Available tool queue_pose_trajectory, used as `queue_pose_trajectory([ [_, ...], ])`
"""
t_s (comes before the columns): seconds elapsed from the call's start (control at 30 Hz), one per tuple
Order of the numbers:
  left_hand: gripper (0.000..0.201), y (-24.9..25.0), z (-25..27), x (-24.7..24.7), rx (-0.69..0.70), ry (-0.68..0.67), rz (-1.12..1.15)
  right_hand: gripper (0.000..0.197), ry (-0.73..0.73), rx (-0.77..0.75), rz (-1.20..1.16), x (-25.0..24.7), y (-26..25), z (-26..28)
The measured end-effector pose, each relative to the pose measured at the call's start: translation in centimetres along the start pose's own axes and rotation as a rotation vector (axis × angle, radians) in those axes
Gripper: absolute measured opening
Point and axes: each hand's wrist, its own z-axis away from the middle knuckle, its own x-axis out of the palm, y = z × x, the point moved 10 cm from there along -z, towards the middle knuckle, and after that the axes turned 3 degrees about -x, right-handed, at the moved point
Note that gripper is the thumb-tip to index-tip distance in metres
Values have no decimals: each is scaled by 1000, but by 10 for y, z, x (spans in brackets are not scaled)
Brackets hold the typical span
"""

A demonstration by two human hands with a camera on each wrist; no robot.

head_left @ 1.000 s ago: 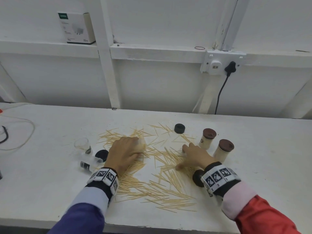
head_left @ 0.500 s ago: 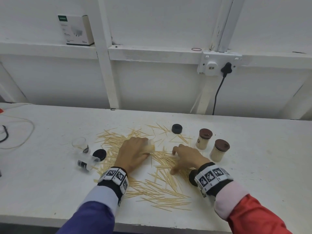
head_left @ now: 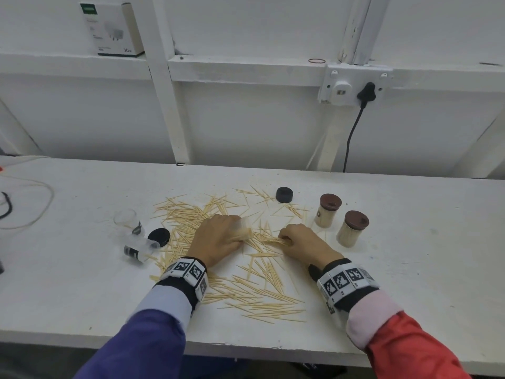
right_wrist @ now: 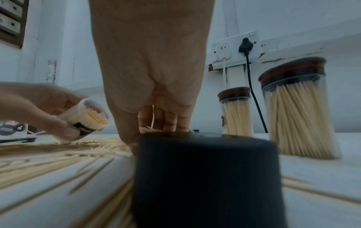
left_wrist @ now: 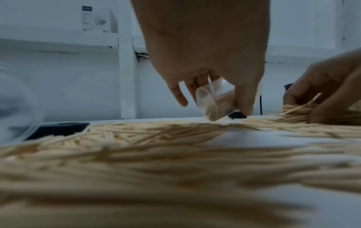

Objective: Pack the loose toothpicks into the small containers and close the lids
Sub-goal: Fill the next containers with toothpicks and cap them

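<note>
Loose toothpicks [head_left: 254,285] lie scattered over the white table [head_left: 410,283]. My left hand [head_left: 235,236] grips a clear container [left_wrist: 215,104], tilted low over the pile; it is partly filled with toothpicks, its open mouth [right_wrist: 95,117] turned toward my right hand. My right hand [head_left: 284,239] rests on the table just to its right, fingers curled round a small bunch of toothpicks [left_wrist: 293,111]. Two filled jars with brown lids [head_left: 329,210] [head_left: 352,228] stand closed at the right.
An empty clear container [head_left: 125,218] stands at the left and another [head_left: 140,248] lies on its side beside a black lid [head_left: 159,236]. A second black lid [head_left: 284,194] sits at the back, a third [right_wrist: 207,169] under my right wrist. Cables [head_left: 27,203] lie far left.
My left hand has carried the container to the right, toward my right hand. My right hand has slid left and drawn toothpicks together under its fingers.
</note>
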Motion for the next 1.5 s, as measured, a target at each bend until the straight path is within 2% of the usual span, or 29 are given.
queue_pose_trajectory([
  [0.2, 56, 0, 1, 1, -3, -9, 10, 10, -30, -55, 56, 8, -5, -1],
  [0.63, 51, 1, -2, 3, -3, -10, 41, 6, 87, -42, 63, -7, -7, -2],
  [0.77, 57, 0, -1, 4, 0, -28, 60, 18, 90, -36, -65, -9, -9, -4],
  [0.83, 55, 0, -1, 4, -5, -33, 57, 19, 78, -37, -59, -9, -11, -5],
  [0.97, 51, 1, -1, 3, -12, -25, 56, 20, 154, -45, 5, -21, -17, 0],
  [1.07, 51, 3, 0, 3, -11, -36, 38, 18, 101, -69, -92, -17, -19, 1],
  [1.2, 52, 4, 1, 1, -8, -28, 56, 16, -3, -107, -55, -3, -21, -4],
  [1.33, 48, 12, 3, -3, 31, -39, 71, 19, 2, -146, 28, -6, -28, -1],
  [1.5, 61, 12, 3, 8, 72, -103, 100, 8, 2, -188, 66, -6, -32, 1],
])
